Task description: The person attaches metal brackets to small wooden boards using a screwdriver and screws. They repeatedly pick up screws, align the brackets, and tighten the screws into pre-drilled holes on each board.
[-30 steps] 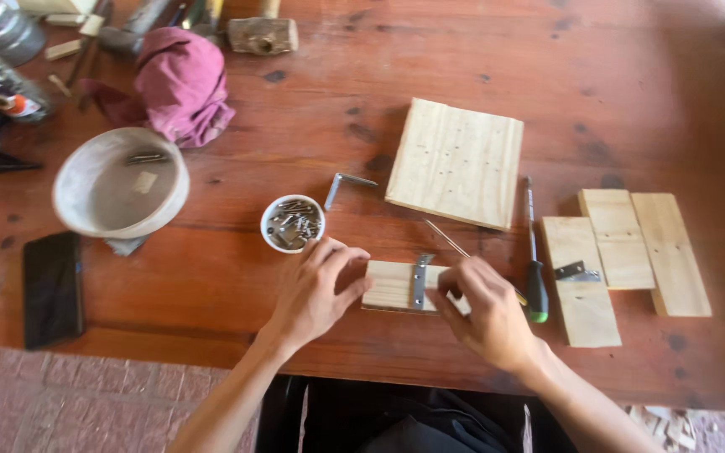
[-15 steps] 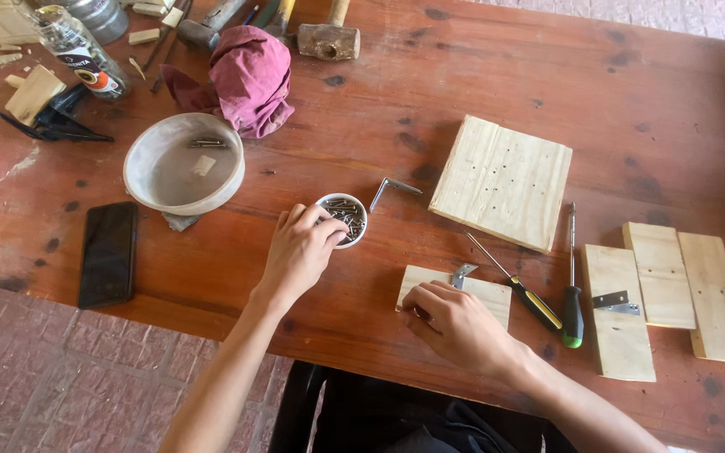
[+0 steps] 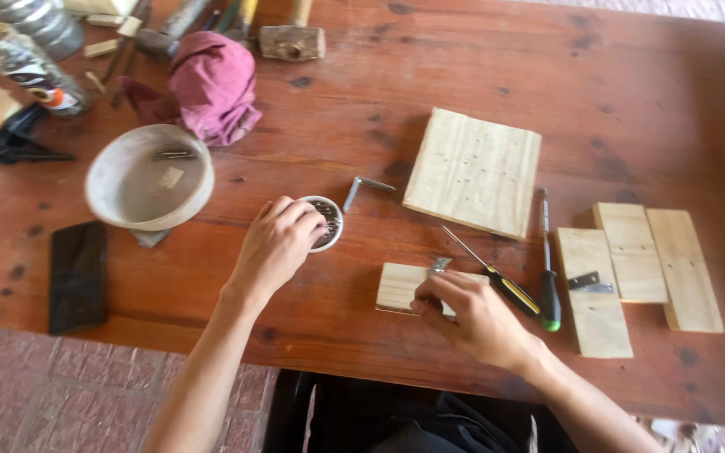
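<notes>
Because my left hand (image 3: 274,243) covers most of the small round tin (image 3: 326,223), I cannot make out its contents or whether the fingertips pinch anything. My right hand (image 3: 476,315) presses flat and open-fingered on the small wooden block (image 3: 402,287), hiding its right end; a metal bracket (image 3: 440,265) shows at the block's upper edge. Half a second earlier, both hands held the same places. A yellow-handled screwdriver (image 3: 497,281) lies just beside the right hand.
</notes>
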